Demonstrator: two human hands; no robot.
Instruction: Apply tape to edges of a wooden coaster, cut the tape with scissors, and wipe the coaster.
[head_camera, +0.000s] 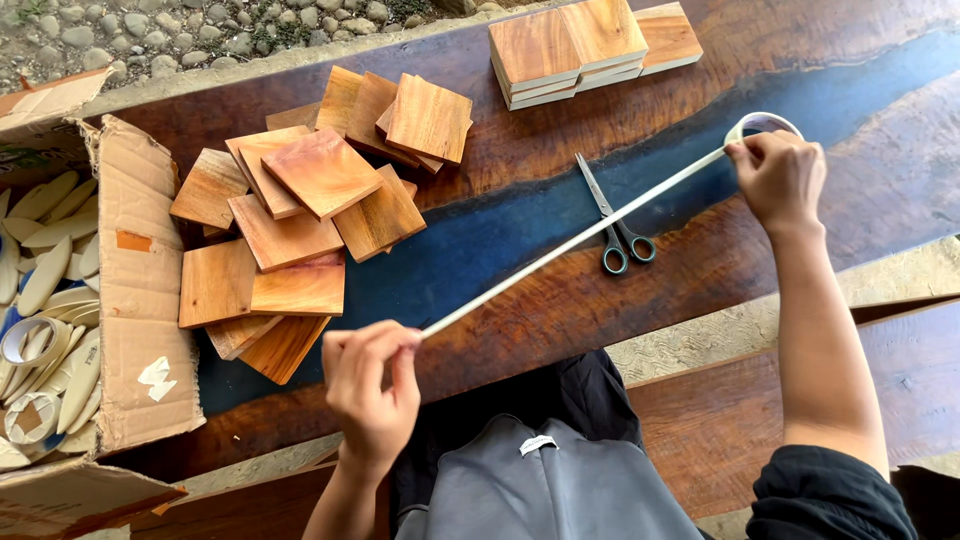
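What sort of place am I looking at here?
Probably an outdoor woodcraft workbench: a dark slab table beside gravel ground, loose square wooden tiles, scissors, and a cardboard box of pale oval wooden pieces.

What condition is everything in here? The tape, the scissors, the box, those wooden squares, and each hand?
Tape strip: pulled out taut between both hands.
Tape roll: held in right hand.
Left hand: pinching the strip's free end.
Scissors: lying on the table, blades shut.
Cardboard box: open, flaps spread.
Loose wooden squares: scattered, overlapping.
Stacked wooden squares: neatly piled.
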